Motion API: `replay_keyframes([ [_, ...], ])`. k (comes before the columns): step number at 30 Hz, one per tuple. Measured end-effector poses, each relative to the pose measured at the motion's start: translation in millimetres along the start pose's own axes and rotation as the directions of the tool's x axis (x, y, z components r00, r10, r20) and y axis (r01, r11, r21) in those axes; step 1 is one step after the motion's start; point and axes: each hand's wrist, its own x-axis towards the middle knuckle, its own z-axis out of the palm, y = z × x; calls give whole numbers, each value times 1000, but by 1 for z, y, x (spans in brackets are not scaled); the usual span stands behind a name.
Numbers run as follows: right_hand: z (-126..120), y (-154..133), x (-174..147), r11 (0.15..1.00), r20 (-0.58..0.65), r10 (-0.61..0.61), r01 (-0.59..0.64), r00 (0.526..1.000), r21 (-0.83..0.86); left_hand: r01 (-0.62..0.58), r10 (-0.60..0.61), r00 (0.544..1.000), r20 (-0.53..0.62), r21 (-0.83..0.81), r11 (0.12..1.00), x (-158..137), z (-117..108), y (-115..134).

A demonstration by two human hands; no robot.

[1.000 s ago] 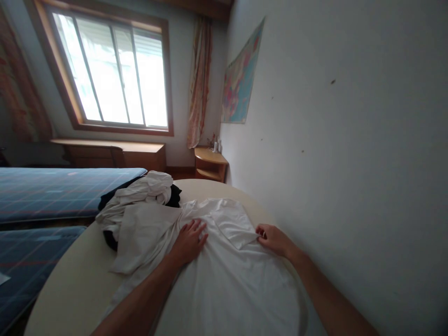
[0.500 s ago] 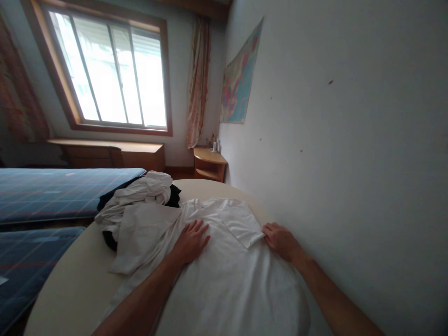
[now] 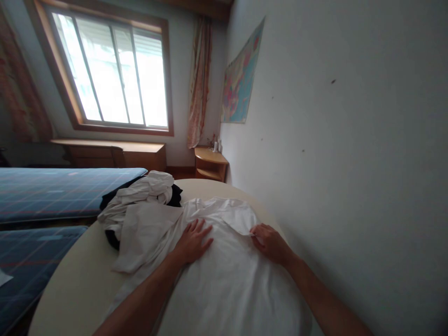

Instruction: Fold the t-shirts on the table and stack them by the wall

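Note:
A white T-shirt [image 3: 227, 280] lies spread over the round cream table [image 3: 70, 275], its collar end away from me. My left hand [image 3: 194, 240] rests flat on the upper part of the shirt with the fingers spread. At the shirt's right side, my right hand [image 3: 271, 242] pinches the edge of the sleeve, which is folded inward over the body of the shirt. The fingertips of the right hand are partly hidden by the cloth.
A heap of white and black clothes [image 3: 147, 191] sits at the table's far left. Beds with blue plaid mattresses [image 3: 63, 191] stand to the left. The white wall [image 3: 350, 186] runs close along the right. A corner shelf [image 3: 212, 156] stands beyond the table.
My right hand has moved left and inward, drawing the sleeve edge with it over the shirt. My left hand stays in about the same spot.

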Motion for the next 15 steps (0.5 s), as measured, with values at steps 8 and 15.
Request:
replay_keyframes([
  [8, 4, -12, 21, 993, 75, 70, -77, 995, 88, 23, -23, 999, 32, -5, 1000, 0, -7, 5],
  [15, 34, -42, 69, 951, 16, 301, -301, 954, 73, 27, -27, 999, 45, -13, 1000, 0, -9, 6],
])
